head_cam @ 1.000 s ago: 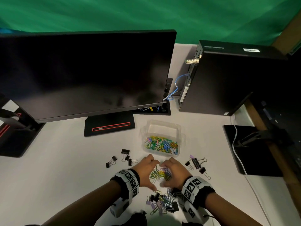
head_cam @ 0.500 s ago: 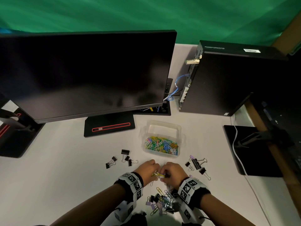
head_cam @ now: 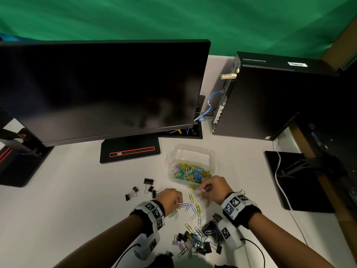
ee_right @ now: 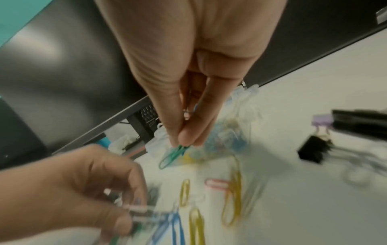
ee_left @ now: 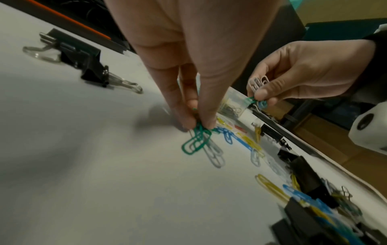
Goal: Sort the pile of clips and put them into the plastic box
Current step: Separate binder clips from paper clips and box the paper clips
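Worktop (head_cam: pixel 58 200), white, carries everything. Largest on it is the dark monitor (head_cam: pixel 100 89), standing toward the far left edge, with a black computer tower (head_cam: pixel 270 97) at the far right corner. Between them, nearer the middle, sits the clear plastic box (head_cam: pixel 193 151), its nearer half filled with coloured paper clips (head_cam: pixel 190 172). Close to the near edge lies the mixed pile of clips (head_cam: pixel 195 241), black and lilac binder clips tangled with paper clips; a few black binder clips (head_cam: pixel 144 189) lie apart to the left of the hands. Loose yellow, blue and white paper clips are scattered between pile and box. The left hand (head_cam: pixel 170 200) has thumb and fingertips pressed together, pinching a small bunch of green and white paper clips (ee_left: pixel 199 142) just above the worktop. The right hand (head_cam: pixel 214 188), just beside the box's near wall, pinches several paper clips, among them a green one (ee_right: pixel 171 157).
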